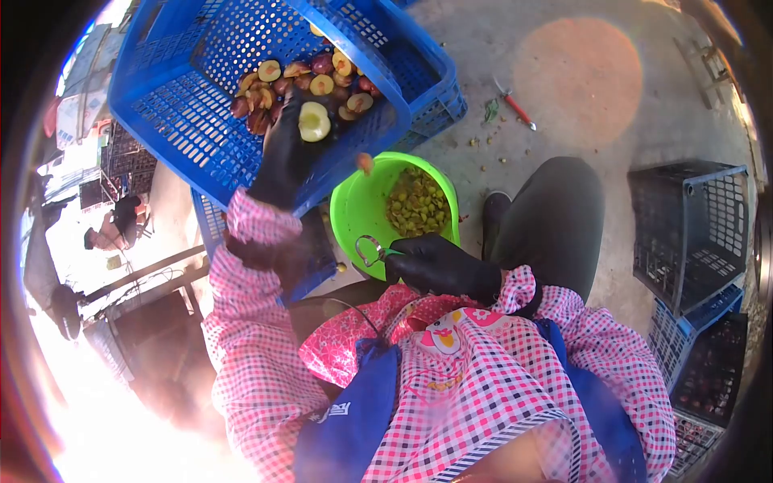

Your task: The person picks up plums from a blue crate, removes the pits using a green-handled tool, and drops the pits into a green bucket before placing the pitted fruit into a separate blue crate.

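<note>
The ring-ended tool (382, 253) is clasped in the right hand (445, 266), over the near rim of the green bucket (346, 201); chopped pieces (419, 201) are held inside. The left hand (288, 157) is placed in the tilted blue crate (181, 113), beside halved fruit (321, 84). A pale fruit half (314, 122) is seen by its fingers; whether gripped cannot be told. A red-handled tool (517, 109) is seen on the floor.

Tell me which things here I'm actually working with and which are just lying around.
Seemingly in the job:
ring-ended tool in your right hand
halved fruit by your left hand
tilted blue crate holding it
green bucket with small pieces

Apparently just lying about:
red-handled tool on the floor
green leaf beside it
dark crate on the right
</note>
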The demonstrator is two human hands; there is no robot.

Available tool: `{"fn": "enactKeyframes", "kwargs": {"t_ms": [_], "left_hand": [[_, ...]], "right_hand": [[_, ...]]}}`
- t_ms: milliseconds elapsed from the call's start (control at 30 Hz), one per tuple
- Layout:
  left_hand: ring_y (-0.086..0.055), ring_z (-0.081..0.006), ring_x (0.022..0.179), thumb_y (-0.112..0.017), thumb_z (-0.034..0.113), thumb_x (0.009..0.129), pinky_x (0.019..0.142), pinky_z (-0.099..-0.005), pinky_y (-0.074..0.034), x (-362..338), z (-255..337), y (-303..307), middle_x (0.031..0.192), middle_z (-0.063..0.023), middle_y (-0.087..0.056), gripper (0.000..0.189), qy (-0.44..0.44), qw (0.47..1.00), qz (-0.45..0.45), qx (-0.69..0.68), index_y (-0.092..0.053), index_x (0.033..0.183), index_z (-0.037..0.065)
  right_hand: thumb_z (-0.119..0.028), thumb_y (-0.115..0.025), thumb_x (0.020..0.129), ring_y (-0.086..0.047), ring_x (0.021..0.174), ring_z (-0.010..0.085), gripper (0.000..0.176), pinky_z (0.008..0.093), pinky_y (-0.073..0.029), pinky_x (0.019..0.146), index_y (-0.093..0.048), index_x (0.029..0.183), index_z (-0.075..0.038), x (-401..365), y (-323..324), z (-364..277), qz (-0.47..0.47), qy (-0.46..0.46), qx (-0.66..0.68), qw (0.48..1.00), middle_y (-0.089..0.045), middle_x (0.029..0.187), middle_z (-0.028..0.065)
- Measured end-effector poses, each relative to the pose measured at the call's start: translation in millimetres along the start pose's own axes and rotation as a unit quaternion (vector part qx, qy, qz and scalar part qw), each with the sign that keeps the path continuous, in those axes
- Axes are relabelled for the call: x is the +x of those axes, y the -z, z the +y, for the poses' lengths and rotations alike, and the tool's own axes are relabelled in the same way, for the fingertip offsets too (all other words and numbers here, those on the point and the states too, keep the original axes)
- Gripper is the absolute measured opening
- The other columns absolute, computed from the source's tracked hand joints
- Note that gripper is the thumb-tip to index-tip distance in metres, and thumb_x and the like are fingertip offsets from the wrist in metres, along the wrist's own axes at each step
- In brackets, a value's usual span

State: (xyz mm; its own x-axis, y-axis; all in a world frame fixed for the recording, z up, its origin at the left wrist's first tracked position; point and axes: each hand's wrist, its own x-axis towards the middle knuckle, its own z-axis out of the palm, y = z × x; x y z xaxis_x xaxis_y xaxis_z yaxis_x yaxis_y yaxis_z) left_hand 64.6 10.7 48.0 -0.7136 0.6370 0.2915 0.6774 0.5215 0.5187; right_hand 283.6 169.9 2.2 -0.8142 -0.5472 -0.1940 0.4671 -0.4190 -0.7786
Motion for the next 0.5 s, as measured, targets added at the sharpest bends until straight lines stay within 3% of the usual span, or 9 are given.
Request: {"fn": "enactKeyframes", "kwargs": {"t_ms": [67, 133, 167, 200, 233, 267, 333, 433, 500], "left_hand": [[-0.065, -0.0191, 0.088, -0.05, 0.036, 0.097, 0.071, -0.0349, -0.055, 24.1, -35.5, -0.7, 0.101, -0.0112, -0.065, 0.041, 0.305, 0.899, -0.125, -0.286, -0.058, 0.114, 0.001], [-0.062, -0.0223, 0.102, -0.048, 0.032, 0.098, 0.083, -0.0377, -0.052, 25.3, -134.9, -38.9, 0.112, -0.0089, -0.064, 0.036, 0.358, 0.808, -0.147, -0.444, -0.058, 0.12, 0.005], [-0.062, -0.0223, 0.102, -0.048, 0.032, 0.098, 0.083, -0.0377, -0.052, 34.8, -141.2, -48.0, 0.112, -0.0089, -0.064, 0.036, 0.356, 0.807, -0.149, -0.447, -0.058, 0.12, 0.005], [-0.06, -0.0228, 0.107, -0.049, 0.032, 0.097, 0.088, -0.0373, -0.049, 42.6, -145.4, -58.4, 0.115, -0.0081, -0.063, 0.035, 0.23, 0.918, -0.287, -0.146, -0.058, 0.121, 0.008], [-0.058, -0.0232, 0.113, -0.05, 0.031, 0.097, 0.092, -0.037, -0.047, 53.7, -149.4, -69.1, 0.117, -0.0073, -0.063, 0.034, 0.073, 0.904, -0.382, 0.176, -0.058, 0.123, 0.011], [-0.059, -0.0266, 0.113, -0.051, 0.036, 0.096, 0.096, -0.0374, -0.044, 37.1, -251.2, -121.8, 0.118, -0.0103, -0.062, 0.036, 0.214, 0.905, -0.35, -0.115, -0.057, 0.123, 0.013], [-0.058, -0.0272, 0.113, -0.055, 0.038, 0.093, 0.093, -0.0367, -0.045, 37.4, -245.2, -129.0, 0.118, -0.013, -0.061, 0.041, 0.175, 0.915, -0.318, -0.174, -0.056, 0.124, 0.011], [-0.06, -0.0271, 0.108, -0.061, 0.033, 0.089, 0.091, -0.036, -0.046, 47.7, -172.5, -88.7, 0.116, -0.016, -0.062, 0.042, 0.09, 0.933, -0.341, -0.069, -0.056, 0.122, 0.007], [-0.061, -0.0254, 0.104, -0.064, 0.029, 0.088, 0.088, -0.0357, -0.047, 48.1, -146.8, -70.2, 0.114, -0.0148, -0.063, 0.043, 0.131, 0.933, -0.334, -0.006, -0.055, 0.122, 0.004]], "right_hand": [[-0.032, -0.052, 0.096, -0.048, 0.054, 0.0081, 0.031, 0.0261, -0.039, 0.05, -0.063, 0.093, -0.003, 2.0, 0.8, -8.6, 0.036, -0.028, -0.008, 0.999, -0.052, 0.064, 0.001], [-0.034, -0.048, 0.097, -0.047, 0.051, 0.0084, 0.035, 0.0251, -0.038, 0.048, -0.063, 0.092, -0.003, 4.9, 0.6, -13.0, 0.074, -0.057, -0.017, 0.995, -0.049, 0.061, 0.0004], [-0.033, -0.049, 0.097, -0.047, 0.051, 0.0086, 0.033, 0.0252, -0.039, 0.048, -0.063, 0.093, -0.003, 6.2, -0.4, -13.7, 0.093, -0.067, -0.007, 0.993, -0.049, 0.06, 0.0008], [-0.032, -0.049, 0.096, -0.048, 0.051, 0.0087, 0.031, 0.0253, -0.039, 0.048, -0.063, 0.093, -0.003, 6.4, 0.4, -14.5, 0.112, -0.076, 0.0, 0.991, -0.05, 0.06, 0.0012], [-0.032, -0.049, 0.096, -0.048, 0.051, 0.0087, 0.031, 0.0253, -0.039, 0.048, -0.063, 0.093, -0.003, 5.1, 1.7, -14.4, 0.117, -0.078, -0.003, 0.99, -0.05, 0.06, 0.0012], [-0.034, -0.053, 0.095, -0.048, 0.054, 0.0085, 0.033, 0.0259, -0.04, 0.052, -0.063, 0.095, -0.003, 3.6, 2.9, -14.1, 0.11, -0.08, 0.007, 0.991, -0.053, 0.064, 0.0017], [-0.037, -0.057, 0.094, -0.048, 0.058, 0.0082, 0.035, 0.0265, -0.04, 0.056, -0.064, 0.098, -0.002, 2.4, 5.4, -14.3, 0.106, -0.078, 0.016, 0.991, -0.056, 0.068, 0.0023], [-0.036, -0.058, 0.094, -0.051, 0.059, 0.0089, 0.034, 0.027, -0.042, 0.057, -0.064, 0.097, -0.003, 3.1, 2.8, -13.8, 0.116, -0.065, -0.03, 0.991, -0.057, 0.068, 0.0032], [-0.035, -0.057, 0.095, -0.054, 0.06, 0.0099, 0.034, 0.0279, -0.043, 0.057, -0.062, 0.1, -0.002, 1.9, 2.9, -15.4, 0.135, -0.071, -0.056, 0.987, -0.057, 0.069, 0.0029]]}}
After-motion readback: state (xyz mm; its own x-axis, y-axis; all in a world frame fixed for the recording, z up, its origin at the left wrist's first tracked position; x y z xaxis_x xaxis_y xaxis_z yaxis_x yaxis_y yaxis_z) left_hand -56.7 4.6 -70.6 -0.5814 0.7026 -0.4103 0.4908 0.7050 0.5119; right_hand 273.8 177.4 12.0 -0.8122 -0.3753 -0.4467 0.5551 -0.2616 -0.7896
